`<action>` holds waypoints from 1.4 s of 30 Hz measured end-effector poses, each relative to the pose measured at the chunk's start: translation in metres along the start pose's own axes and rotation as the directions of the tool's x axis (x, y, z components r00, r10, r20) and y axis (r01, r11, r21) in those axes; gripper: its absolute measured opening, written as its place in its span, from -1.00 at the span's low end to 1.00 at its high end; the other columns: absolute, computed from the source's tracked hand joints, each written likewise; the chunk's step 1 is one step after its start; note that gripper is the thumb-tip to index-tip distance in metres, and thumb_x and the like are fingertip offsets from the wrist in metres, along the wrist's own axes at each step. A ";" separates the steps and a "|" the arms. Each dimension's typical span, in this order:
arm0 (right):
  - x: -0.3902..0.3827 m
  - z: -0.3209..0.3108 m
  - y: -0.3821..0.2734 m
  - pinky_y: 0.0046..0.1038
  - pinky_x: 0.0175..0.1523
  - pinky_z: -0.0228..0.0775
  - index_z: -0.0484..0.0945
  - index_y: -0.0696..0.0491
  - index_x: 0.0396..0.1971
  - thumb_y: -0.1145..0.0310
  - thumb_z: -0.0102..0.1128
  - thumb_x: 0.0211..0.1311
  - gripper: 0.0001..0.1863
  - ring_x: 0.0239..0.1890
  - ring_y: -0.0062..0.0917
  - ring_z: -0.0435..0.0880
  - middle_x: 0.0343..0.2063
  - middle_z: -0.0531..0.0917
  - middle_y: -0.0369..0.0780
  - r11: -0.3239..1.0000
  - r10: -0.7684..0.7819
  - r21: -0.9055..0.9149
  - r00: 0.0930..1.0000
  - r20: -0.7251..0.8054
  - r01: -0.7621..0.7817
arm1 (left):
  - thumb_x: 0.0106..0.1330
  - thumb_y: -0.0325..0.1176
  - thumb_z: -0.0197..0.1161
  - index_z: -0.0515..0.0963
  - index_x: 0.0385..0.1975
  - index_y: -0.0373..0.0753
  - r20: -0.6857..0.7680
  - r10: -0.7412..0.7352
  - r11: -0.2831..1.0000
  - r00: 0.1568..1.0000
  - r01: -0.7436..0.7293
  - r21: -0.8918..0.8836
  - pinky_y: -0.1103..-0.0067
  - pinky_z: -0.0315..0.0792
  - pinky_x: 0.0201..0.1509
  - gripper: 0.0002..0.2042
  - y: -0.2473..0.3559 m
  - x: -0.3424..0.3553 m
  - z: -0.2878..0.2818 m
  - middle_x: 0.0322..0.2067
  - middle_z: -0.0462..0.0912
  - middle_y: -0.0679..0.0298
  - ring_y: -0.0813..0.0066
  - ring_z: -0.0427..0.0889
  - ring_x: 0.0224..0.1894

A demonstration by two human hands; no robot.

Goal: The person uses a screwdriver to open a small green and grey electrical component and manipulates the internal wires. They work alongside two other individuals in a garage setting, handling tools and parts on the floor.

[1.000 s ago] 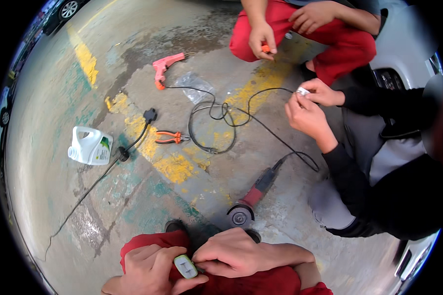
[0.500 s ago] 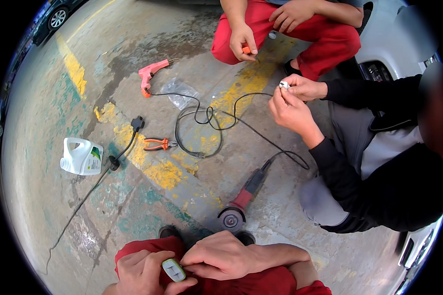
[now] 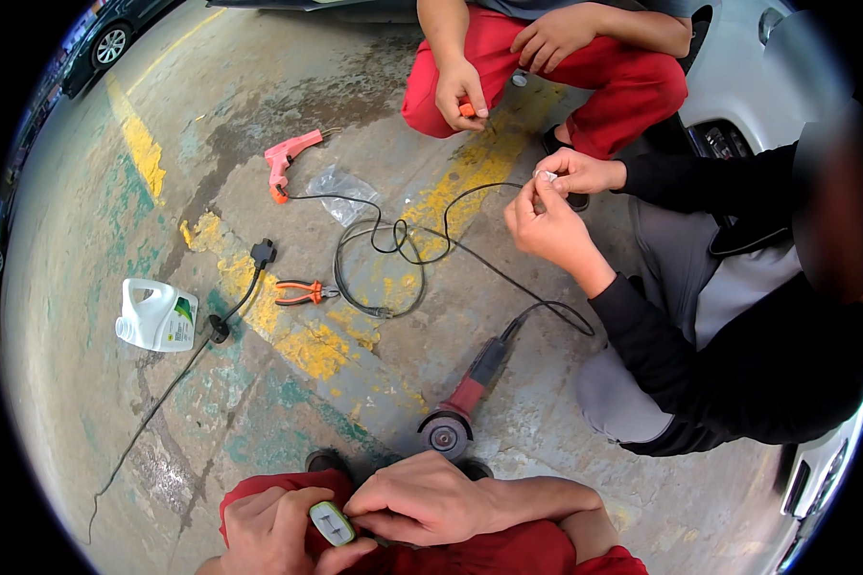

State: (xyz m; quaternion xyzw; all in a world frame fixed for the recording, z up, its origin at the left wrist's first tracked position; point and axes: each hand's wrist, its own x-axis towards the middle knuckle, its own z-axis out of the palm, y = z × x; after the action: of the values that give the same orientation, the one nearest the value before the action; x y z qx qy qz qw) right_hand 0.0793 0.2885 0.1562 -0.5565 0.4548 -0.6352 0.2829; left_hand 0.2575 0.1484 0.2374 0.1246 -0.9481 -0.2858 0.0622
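Observation:
Low in the head view, my left hand [image 3: 276, 529] grips a small rounded block with a green rim and a pale grey slotted face [image 3: 332, 524] between thumb and fingers. Its exact kind cannot be told. Beside it, my right hand [image 3: 430, 500] has thumb and forefinger pinched together at the block's right edge; whatever they hold is hidden. Just beyond my hands, a red and black angle grinder [image 3: 463, 397] lies on the floor, its disc toward me.
Around lie pliers with orange handles [image 3: 302, 292], a pink soldering gun [image 3: 288, 161], a clear plastic bag [image 3: 340, 194], looped black cable, a black extension socket [image 3: 263, 253] and a white jug [image 3: 158, 316]. Two co-workers squat ahead and right: one holds an orange tool [image 3: 467, 110], the other a small white piece.
The whole view has shifted slightly. The right-hand co-worker's fingers have closed further over the white piece. My hands keep the same hold on the green-rimmed block.

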 end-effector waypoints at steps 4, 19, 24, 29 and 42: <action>-0.001 0.002 0.002 -0.33 -0.43 0.48 0.64 0.15 -0.14 0.58 0.45 0.25 -0.78 -0.46 -0.28 0.73 -0.35 0.74 -0.17 1.000 -0.015 0.001 1.000 -0.001 0.015 | 0.08 0.05 0.68 0.55 -0.07 -0.28 0.005 0.009 1.000 1.000 -0.009 0.014 0.34 0.64 -0.31 -0.37 -0.001 -0.001 -0.001 -0.30 0.80 0.13 0.11 0.81 -0.36; 0.004 -0.008 0.002 -0.25 -0.30 0.60 0.62 0.02 -0.10 0.52 0.48 0.24 -0.73 -0.35 -0.19 0.78 -0.33 0.75 -0.18 0.993 0.099 -0.076 0.992 0.078 -0.093 | 0.17 0.03 0.63 0.58 -0.07 -0.30 -0.066 0.136 0.988 0.989 -0.140 -0.071 0.41 0.60 -0.40 -0.43 -0.010 0.019 0.005 -0.41 0.68 0.21 0.25 0.73 -0.46; -0.026 -0.010 0.000 -0.32 -0.24 0.58 0.65 0.13 -0.21 0.56 0.41 0.17 -0.81 -0.39 -0.27 0.76 -0.37 0.77 -0.11 0.976 0.147 -0.151 0.986 -0.072 -0.157 | 0.34 -0.02 0.48 0.54 -0.10 -0.30 -0.014 0.016 0.999 1.000 -0.017 -0.049 0.34 0.55 -0.39 -0.55 0.010 0.013 -0.007 -0.45 0.57 0.23 0.17 0.67 -0.43; -0.027 -0.013 0.000 -0.28 -0.24 0.63 0.65 0.20 -0.12 0.65 0.41 0.23 -0.77 -0.38 -0.24 0.77 -0.31 0.79 -0.06 0.958 0.264 -0.146 0.958 0.113 -0.247 | 0.41 0.06 0.37 0.42 -0.21 -0.29 -0.199 0.064 0.992 0.978 -0.084 -0.095 0.28 0.50 -0.42 -0.52 0.001 -0.017 0.004 -0.46 0.55 0.17 0.10 0.63 -0.42; -0.024 -0.019 0.008 -0.31 -0.17 0.62 0.67 0.18 -0.15 0.58 0.43 0.21 -0.78 -0.36 -0.23 0.77 -0.31 0.79 -0.07 0.963 0.095 -0.260 0.994 0.063 -0.075 | 0.41 0.06 0.34 0.38 -0.23 -0.28 -0.195 0.058 0.993 0.979 -0.076 -0.085 0.25 0.50 -0.40 -0.52 -0.006 -0.012 0.017 -0.48 0.56 0.14 0.03 0.62 -0.41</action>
State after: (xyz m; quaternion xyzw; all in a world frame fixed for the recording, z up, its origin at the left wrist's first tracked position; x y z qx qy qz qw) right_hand 0.0648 0.3111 0.1391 -0.5917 0.5460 -0.5369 0.2521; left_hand 0.2666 0.1556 0.2194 0.1167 -0.9271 -0.3137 0.1688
